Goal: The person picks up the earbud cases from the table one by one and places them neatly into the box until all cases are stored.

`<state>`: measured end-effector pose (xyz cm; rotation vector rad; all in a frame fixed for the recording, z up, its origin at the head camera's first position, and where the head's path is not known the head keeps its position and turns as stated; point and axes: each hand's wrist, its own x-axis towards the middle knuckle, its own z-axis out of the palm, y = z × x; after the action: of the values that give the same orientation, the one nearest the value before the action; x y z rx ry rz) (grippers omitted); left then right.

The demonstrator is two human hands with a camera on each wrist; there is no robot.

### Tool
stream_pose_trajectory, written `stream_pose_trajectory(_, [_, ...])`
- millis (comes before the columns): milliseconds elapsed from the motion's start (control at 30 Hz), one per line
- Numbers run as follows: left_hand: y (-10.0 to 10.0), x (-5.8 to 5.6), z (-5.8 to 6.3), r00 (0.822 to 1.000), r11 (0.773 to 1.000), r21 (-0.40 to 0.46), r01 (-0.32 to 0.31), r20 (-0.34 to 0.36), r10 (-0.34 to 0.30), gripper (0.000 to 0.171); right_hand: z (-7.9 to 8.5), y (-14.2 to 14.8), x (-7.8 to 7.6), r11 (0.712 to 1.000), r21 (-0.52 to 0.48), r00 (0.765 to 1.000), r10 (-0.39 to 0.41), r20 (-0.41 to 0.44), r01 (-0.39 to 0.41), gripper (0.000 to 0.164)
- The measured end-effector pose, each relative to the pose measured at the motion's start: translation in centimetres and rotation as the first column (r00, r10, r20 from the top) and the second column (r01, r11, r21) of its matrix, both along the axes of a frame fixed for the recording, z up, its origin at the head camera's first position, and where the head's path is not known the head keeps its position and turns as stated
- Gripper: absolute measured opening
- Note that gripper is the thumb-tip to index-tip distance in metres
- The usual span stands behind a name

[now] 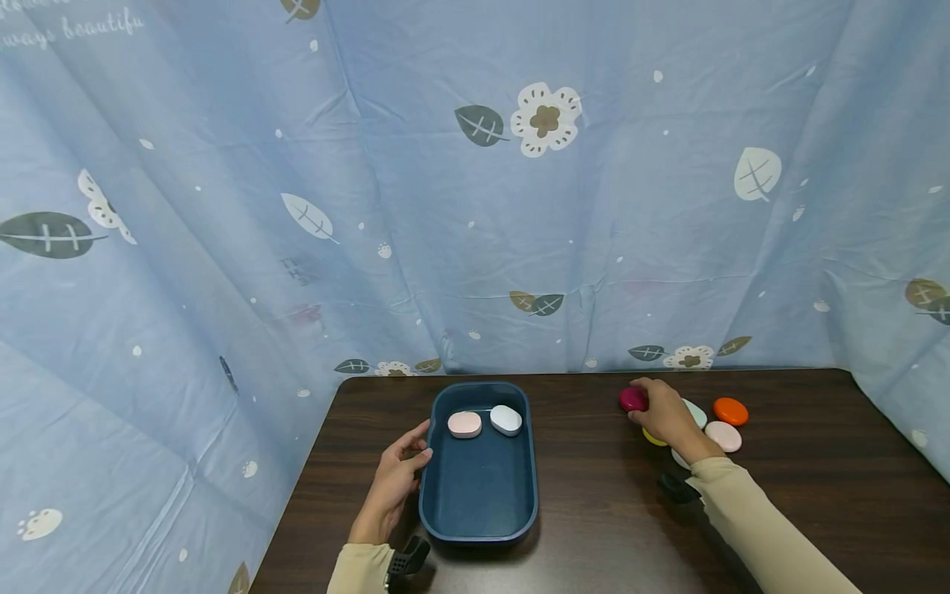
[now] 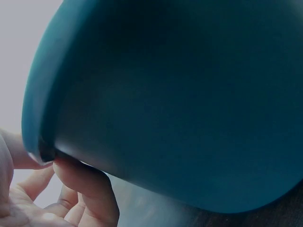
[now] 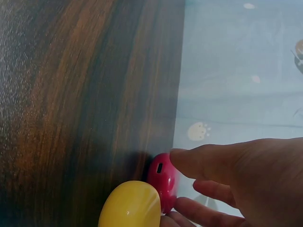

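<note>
My left hand [image 1: 396, 478] holds the left side of a dark blue rectangular tray [image 1: 478, 540], pinching its rim [image 2: 40, 127] between thumb and fingers. Inside the tray, toward its far end, lie a pale pink rounded piece [image 1: 464, 425] and a white one [image 1: 506, 420], side by side and apart. My right hand [image 1: 671, 417] grips a crimson rounded, pebble-like piece [image 1: 632, 400] near the table's back edge, thumb on one side and fingers on the other. A small dark slot shows on the crimson piece [image 3: 165, 182]. Close to it is a yellow piece [image 3: 130, 205], partly under my hand in the head view.
Around my right hand lie an orange piece [image 1: 731, 411], a pale pink piece [image 1: 723, 436], a pale mint piece [image 1: 695, 414] and a whitish one [image 1: 679, 459], the last two partly hidden. A blue patterned curtain [image 1: 475, 206] hangs behind the dark wooden table [image 1: 586, 495].
</note>
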<state>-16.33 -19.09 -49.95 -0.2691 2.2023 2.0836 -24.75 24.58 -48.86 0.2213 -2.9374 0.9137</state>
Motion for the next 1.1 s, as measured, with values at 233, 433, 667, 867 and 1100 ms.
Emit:
stream_pose_trajectory(233, [0.1, 0.2, 0.2, 1.0, 1.0, -0.004, 0.004, 0.002, -0.004, 0.049, -0.8, 0.1, -0.5, 0.999, 0.036, 1.0, 0.009, -0.025, -0.008, 0.051])
stream_pose_trajectory(433, [0.1, 0.2, 0.3, 1.0, 1.0, 0.01, 0.0, 0.002, 0.0, 0.049, -1.3, -0.1, -0.7, 0.998, 0.049, 0.998, 0.042, -0.049, -0.039, 0.043])
stream_pose_trajectory(667, [0.1, 0.3, 0.3, 1.0, 1.0, 0.001, 0.002, 0.003, -0.002, 0.049, -1.2, -0.7, -0.6, 0.996, 0.067, 0.998, 0.061, -0.034, -0.058, 0.042])
stream_pose_trajectory(867, [0.0, 0.3, 0.2, 1.0, 1.0, -0.006, 0.011, 0.003, -0.011, 0.049, -0.9, -1.4, 0.2, 0.997, 0.049, 0.998, 0.063, -0.004, -0.063, 0.041])
stream_pose_trajectory(1100, [-0.1, 0.3, 0.1, 1.0, 1.0, -0.011, 0.016, -0.001, -0.016, 0.049, -0.1, -3.2, 1.5, 0.997, 0.004, 0.994, 0.081, -0.075, -0.081, 0.042])
